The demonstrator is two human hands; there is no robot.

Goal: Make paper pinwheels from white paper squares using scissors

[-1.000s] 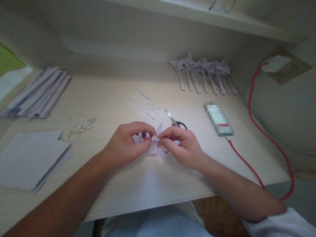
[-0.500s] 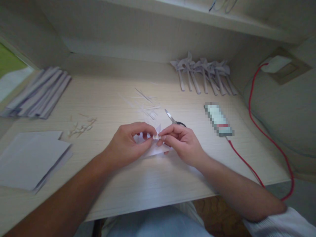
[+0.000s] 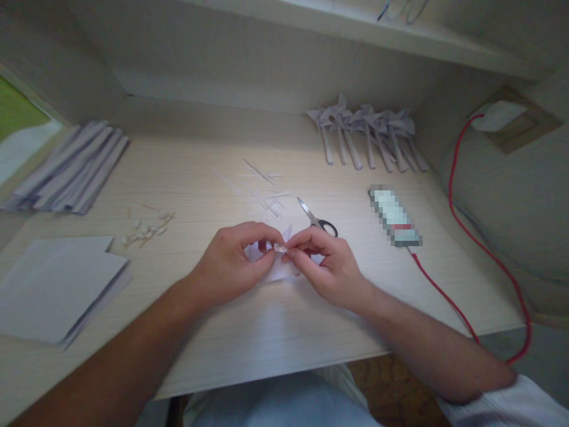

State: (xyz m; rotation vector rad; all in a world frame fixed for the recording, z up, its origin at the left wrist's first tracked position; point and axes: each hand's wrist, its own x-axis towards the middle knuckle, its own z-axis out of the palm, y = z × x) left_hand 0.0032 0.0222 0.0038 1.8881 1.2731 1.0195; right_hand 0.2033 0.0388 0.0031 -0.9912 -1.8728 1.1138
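Near the front of the desk, a piece of white paper (image 3: 280, 271) with folded-up points, partly hidden by my fingers, is between my two hands. My left hand (image 3: 235, 255) pinches its gathered middle with thumb and forefinger. From the other side, my right hand (image 3: 329, 261) has its thumb and forefinger closed at the same spot, fingertips nearly touching the left ones. Whether the right fingers hold the paper or some small piece at its centre is too small to tell. Scissors (image 3: 329, 228) with black handles lie just beyond my right hand.
Thin paper strips (image 3: 267, 193) lie beyond my hands. Cotton-swab-like pieces (image 3: 149, 228), paper sheets (image 3: 57, 290) and rolled paper tubes (image 3: 71, 166) are at the left. Paper pinwheels (image 3: 367, 127) lie back right, near a phone (image 3: 393, 214) on a red cable (image 3: 450, 196).
My right hand has shifted slightly down towards me, uncovering more of the scissors' handle. The fingers of both hands stay together at the paper's middle.
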